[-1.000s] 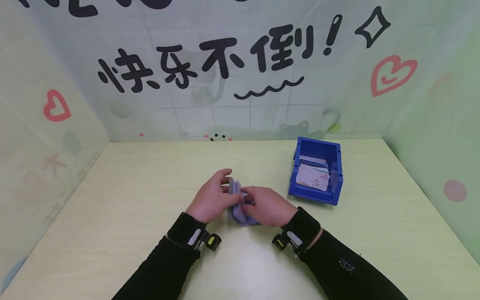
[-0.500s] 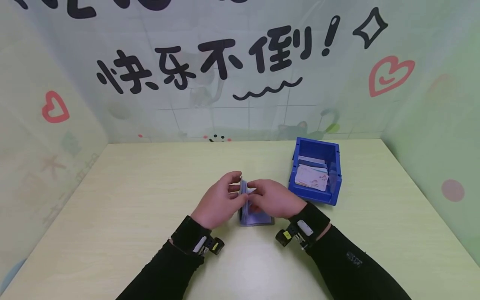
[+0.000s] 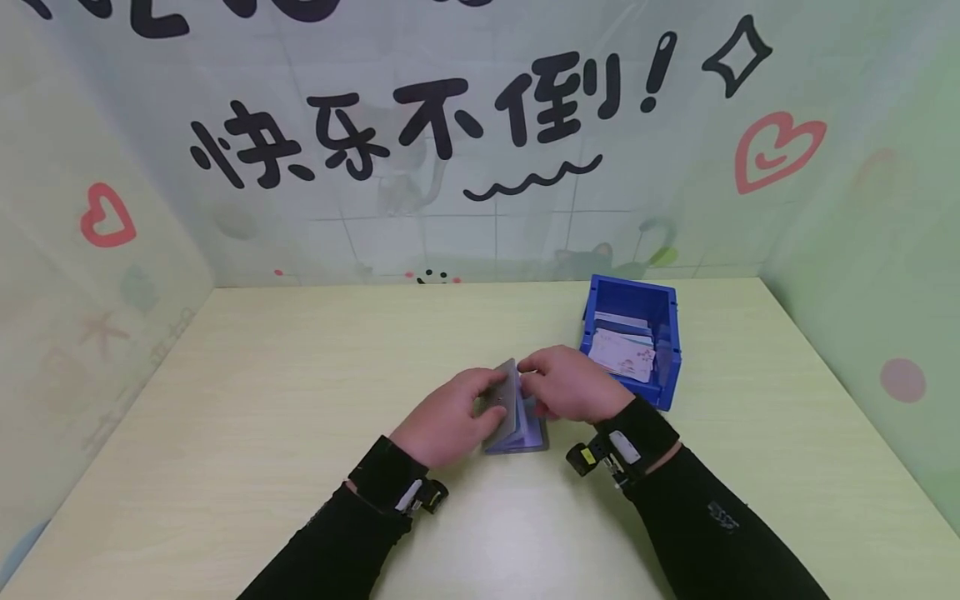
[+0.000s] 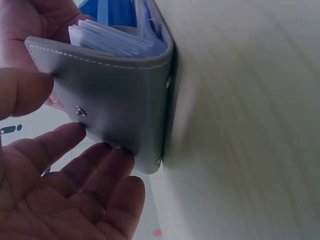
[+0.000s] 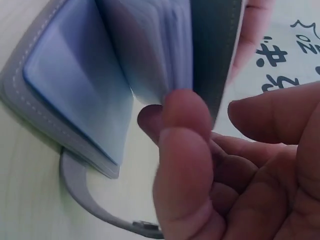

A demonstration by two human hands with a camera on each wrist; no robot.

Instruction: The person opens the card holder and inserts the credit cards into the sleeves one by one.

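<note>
A grey card holder (image 3: pixel 500 408) stands part-opened on the table, one cover raised and clear plastic sleeves (image 4: pixel 107 40) fanned inside it. Stitching runs along its edge, and a small metal emblem marks the outside. My left hand (image 3: pixel 450 417) presses the outer face of the raised cover with its fingertips, the thumb by the upper edge. On the other side, my right hand (image 3: pixel 570 385) has its fingertips right at the sleeve edges, loosely bent, with no clear pinch around them. In the right wrist view, a strap (image 5: pixel 82 187) with a metal snap hangs from the holder's lower cover.
A blue plastic bin (image 3: pixel 663 375) stands behind the right hand, holding several cards (image 3: pixel 622 354). The pale wooden table (image 3: pixel 315 367) ends at a printed cloth backdrop (image 3: pixel 420 242), with cloth walls at both sides.
Earlier both hands gripped the upright sleeves together. Since then my left hand has shifted behind the grey cover and tilted it up, while my right hand has moved right and away.
</note>
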